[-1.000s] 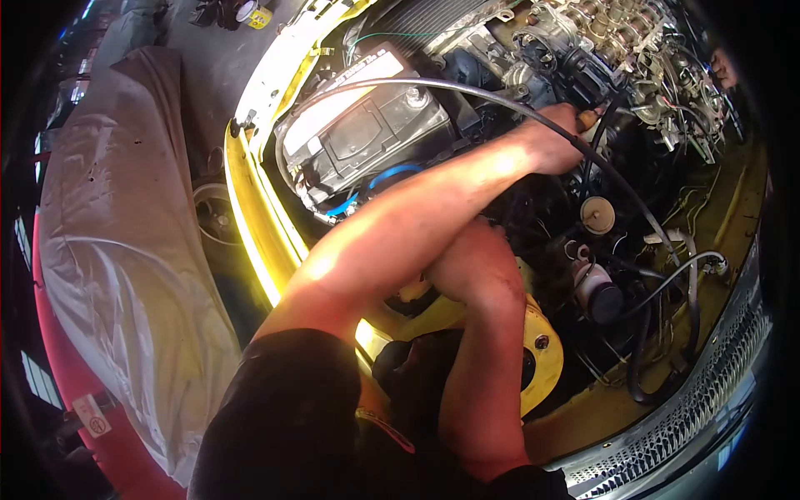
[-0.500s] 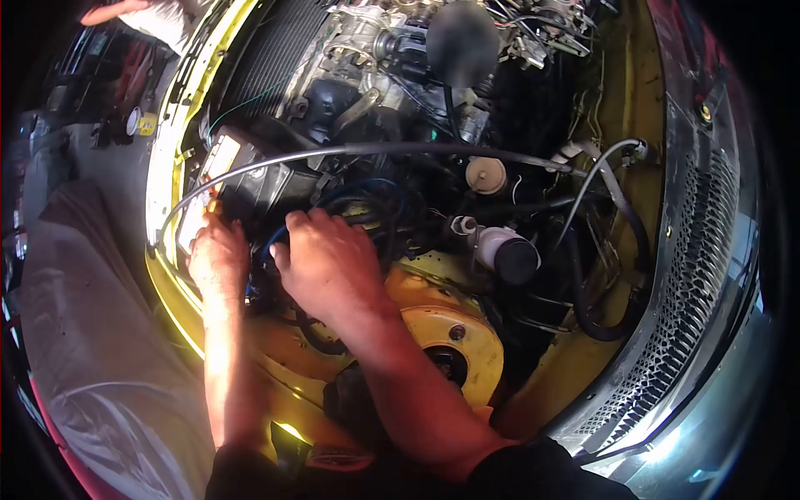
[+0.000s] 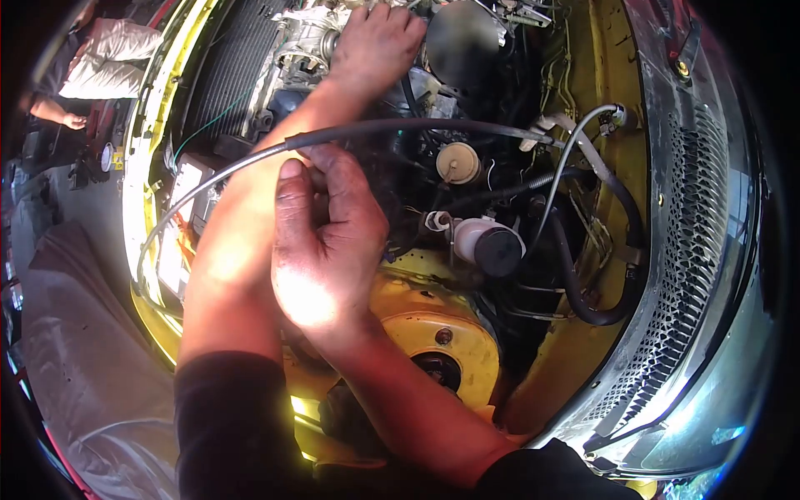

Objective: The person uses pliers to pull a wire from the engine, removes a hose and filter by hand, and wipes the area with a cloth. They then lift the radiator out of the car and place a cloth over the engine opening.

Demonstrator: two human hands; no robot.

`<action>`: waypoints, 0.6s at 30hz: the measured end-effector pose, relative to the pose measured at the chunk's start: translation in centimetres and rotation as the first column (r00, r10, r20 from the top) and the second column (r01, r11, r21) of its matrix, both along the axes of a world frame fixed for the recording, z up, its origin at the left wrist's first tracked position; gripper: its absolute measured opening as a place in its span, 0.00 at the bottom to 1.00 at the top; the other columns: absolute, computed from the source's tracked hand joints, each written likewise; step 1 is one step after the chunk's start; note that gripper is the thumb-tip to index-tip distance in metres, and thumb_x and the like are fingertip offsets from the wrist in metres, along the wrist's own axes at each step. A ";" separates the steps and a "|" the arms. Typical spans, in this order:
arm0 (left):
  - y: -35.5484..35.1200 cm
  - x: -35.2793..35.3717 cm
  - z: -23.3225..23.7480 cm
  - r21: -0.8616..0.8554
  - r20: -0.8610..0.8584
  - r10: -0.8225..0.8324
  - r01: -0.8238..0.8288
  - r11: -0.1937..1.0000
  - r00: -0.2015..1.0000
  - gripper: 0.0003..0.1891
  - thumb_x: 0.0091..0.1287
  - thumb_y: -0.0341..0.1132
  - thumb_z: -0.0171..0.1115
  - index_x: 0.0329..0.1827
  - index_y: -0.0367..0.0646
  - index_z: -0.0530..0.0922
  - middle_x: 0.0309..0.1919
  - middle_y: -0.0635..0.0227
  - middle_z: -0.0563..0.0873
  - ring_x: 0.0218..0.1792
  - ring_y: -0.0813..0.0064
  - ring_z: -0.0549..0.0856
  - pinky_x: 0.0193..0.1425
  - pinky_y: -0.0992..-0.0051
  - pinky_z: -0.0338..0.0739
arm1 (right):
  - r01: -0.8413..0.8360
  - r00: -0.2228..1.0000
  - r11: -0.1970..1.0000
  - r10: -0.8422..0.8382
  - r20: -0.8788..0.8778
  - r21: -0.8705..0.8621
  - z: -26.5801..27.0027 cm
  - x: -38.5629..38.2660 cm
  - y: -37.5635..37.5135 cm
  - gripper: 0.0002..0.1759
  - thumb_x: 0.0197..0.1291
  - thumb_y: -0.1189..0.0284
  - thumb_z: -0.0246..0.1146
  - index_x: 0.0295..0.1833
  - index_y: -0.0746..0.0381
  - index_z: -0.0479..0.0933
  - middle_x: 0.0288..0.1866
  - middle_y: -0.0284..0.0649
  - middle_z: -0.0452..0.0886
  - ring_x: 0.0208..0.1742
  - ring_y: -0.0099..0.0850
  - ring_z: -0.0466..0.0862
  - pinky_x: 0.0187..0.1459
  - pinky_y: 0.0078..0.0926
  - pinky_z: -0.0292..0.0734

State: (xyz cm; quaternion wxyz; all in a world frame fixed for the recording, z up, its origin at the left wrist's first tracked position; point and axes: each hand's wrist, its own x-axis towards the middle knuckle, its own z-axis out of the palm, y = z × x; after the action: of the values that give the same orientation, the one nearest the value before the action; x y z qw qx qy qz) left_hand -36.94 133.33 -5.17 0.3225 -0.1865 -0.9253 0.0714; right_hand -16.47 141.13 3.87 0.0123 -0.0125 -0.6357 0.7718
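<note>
My left hand [image 3: 379, 48] reaches far forward over the engine [image 3: 304, 48], back of the hand up. Its fingers bend down over the engine top beside a round dark blurred part [image 3: 462, 42]; the fingertips are hidden. My right hand [image 3: 332, 229] is nearer, thumb up, its fingers curled in toward the palm. What they hold, if anything, is hidden. A long grey-black hose [image 3: 400, 127] arches across the bay, passing right at the right fingertips and over my left forearm. Behind that forearm, the battery [image 3: 193, 173] is mostly covered.
A white reservoir with a black cap [image 3: 498, 250] and a round tan cap [image 3: 458, 163] lie right of my hands. The yellow strut tower [image 3: 454, 337] is below them. A radiator [image 3: 229, 83] stands at left, a grey cover [image 3: 92, 350] over the fender, another person [image 3: 108, 58] beyond.
My left hand has left the battery side and stretched forward onto the engine. My right hand has turned thumb up and closed near the hose. The view has shifted, showing more of the other person.
</note>
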 end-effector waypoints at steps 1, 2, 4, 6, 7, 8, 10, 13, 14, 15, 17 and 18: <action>0.2 -1.1 0.2 -0.114 0.139 0.065 -0.049 0.992 0.988 0.11 0.64 0.39 0.59 0.46 0.48 0.80 0.42 0.65 0.82 0.49 0.63 0.80 0.53 0.61 0.72 | -0.011 1.000 1.000 0.011 0.015 -0.012 0.1 -0.1 0.0 0.10 0.71 0.76 0.61 0.54 0.69 0.77 0.35 0.33 0.82 0.30 0.13 0.74 0.33 0.15 0.72; 0.5 -1.8 0.5 -0.235 0.271 0.140 -0.075 0.969 0.952 0.16 0.63 0.41 0.59 0.51 0.46 0.81 0.48 0.64 0.82 0.54 0.62 0.77 0.59 0.61 0.69 | -0.022 0.999 0.999 0.022 0.030 -0.025 0.1 -0.1 0.1 0.10 0.70 0.76 0.62 0.54 0.68 0.77 0.35 0.33 0.82 0.30 0.12 0.74 0.32 0.15 0.72; 0.0 -2.0 0.6 -0.246 0.235 0.027 0.033 0.969 0.972 0.14 0.64 0.41 0.57 0.48 0.47 0.82 0.46 0.63 0.82 0.53 0.62 0.78 0.58 0.61 0.69 | -0.029 0.999 0.999 0.031 0.045 -0.034 0.1 -0.2 0.0 0.10 0.70 0.76 0.62 0.54 0.68 0.77 0.34 0.33 0.82 0.28 0.13 0.75 0.30 0.16 0.72; -0.3 -1.9 0.6 -0.275 0.193 -0.020 0.074 0.959 0.981 0.13 0.64 0.41 0.57 0.45 0.46 0.81 0.44 0.63 0.82 0.50 0.63 0.78 0.56 0.61 0.69 | -0.030 0.999 0.998 0.032 0.044 -0.049 0.1 -0.3 0.0 0.11 0.70 0.77 0.62 0.55 0.68 0.76 0.33 0.34 0.82 0.26 0.14 0.76 0.27 0.17 0.72; -0.3 -2.0 0.6 -0.295 0.173 -0.023 0.075 0.952 0.985 0.13 0.64 0.41 0.57 0.45 0.45 0.81 0.43 0.63 0.82 0.50 0.63 0.77 0.56 0.61 0.69 | -0.049 0.996 0.997 0.054 0.073 -0.067 0.5 -0.3 0.3 0.12 0.70 0.77 0.62 0.56 0.68 0.75 0.33 0.34 0.81 0.25 0.14 0.76 0.26 0.17 0.72; -0.2 -2.0 0.6 -0.314 0.154 -0.029 0.076 0.946 0.988 0.13 0.64 0.41 0.57 0.45 0.45 0.81 0.42 0.63 0.82 0.49 0.63 0.77 0.56 0.61 0.69 | -0.052 0.995 0.995 0.058 0.080 -0.082 0.5 -0.3 0.3 0.12 0.70 0.77 0.62 0.56 0.67 0.75 0.32 0.34 0.81 0.23 0.14 0.76 0.25 0.17 0.71; 0.0 -2.1 0.5 -0.343 0.107 -0.035 0.070 0.937 0.994 0.12 0.64 0.41 0.55 0.42 0.43 0.80 0.40 0.62 0.81 0.48 0.63 0.77 0.56 0.62 0.68 | -0.055 0.993 0.992 0.066 0.094 -0.112 0.5 -0.3 0.4 0.14 0.69 0.77 0.62 0.58 0.67 0.74 0.31 0.35 0.81 0.21 0.15 0.75 0.24 0.18 0.70; 0.1 -2.3 0.2 -0.313 0.102 0.032 0.002 0.950 0.994 0.11 0.65 0.39 0.53 0.42 0.42 0.79 0.39 0.61 0.81 0.48 0.62 0.77 0.57 0.61 0.67 | -0.040 0.995 0.994 0.049 0.088 -0.106 0.5 -0.3 0.5 0.14 0.69 0.78 0.62 0.58 0.67 0.73 0.32 0.35 0.80 0.22 0.14 0.75 0.25 0.17 0.71; 0.4 -2.2 0.0 -0.321 0.100 0.054 -0.019 0.947 0.994 0.11 0.65 0.39 0.53 0.42 0.42 0.79 0.39 0.61 0.81 0.48 0.62 0.77 0.57 0.61 0.67 | -0.034 0.995 0.994 0.043 0.087 -0.104 0.5 -0.3 0.5 0.14 0.68 0.78 0.62 0.58 0.67 0.73 0.32 0.35 0.80 0.22 0.14 0.74 0.25 0.17 0.71; 0.6 -2.3 -0.1 -0.333 0.093 0.080 -0.045 0.942 0.992 0.11 0.65 0.38 0.53 0.42 0.42 0.79 0.39 0.61 0.81 0.48 0.62 0.77 0.57 0.61 0.67 | -0.035 0.995 0.993 0.045 0.089 -0.117 0.4 -0.3 0.5 0.14 0.68 0.78 0.62 0.58 0.68 0.73 0.32 0.35 0.80 0.23 0.14 0.74 0.25 0.17 0.71; 1.0 -2.1 -0.1 -0.357 0.058 0.122 -0.094 0.929 0.991 0.10 0.65 0.38 0.54 0.42 0.42 0.78 0.38 0.61 0.81 0.49 0.62 0.77 0.60 0.59 0.67 | -0.039 0.994 0.992 0.050 0.092 -0.121 0.4 -0.3 0.2 0.14 0.68 0.78 0.62 0.58 0.68 0.73 0.32 0.35 0.80 0.23 0.14 0.74 0.26 0.17 0.71; 1.2 -2.0 -0.1 -0.297 0.069 0.145 -0.119 0.947 0.987 0.13 0.64 0.39 0.55 0.45 0.41 0.79 0.40 0.60 0.81 0.51 0.62 0.77 0.63 0.58 0.66 | -0.038 0.994 0.993 0.049 0.097 -0.108 0.2 -0.3 0.0 0.15 0.68 0.78 0.62 0.58 0.68 0.72 0.32 0.35 0.80 0.23 0.14 0.74 0.26 0.17 0.71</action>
State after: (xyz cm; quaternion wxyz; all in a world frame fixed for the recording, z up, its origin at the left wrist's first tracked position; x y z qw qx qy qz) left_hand -38.90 134.51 -5.29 0.2438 -0.1728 -0.9286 0.2203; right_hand -16.73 141.15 4.07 -0.0366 -0.0376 -0.5936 0.8031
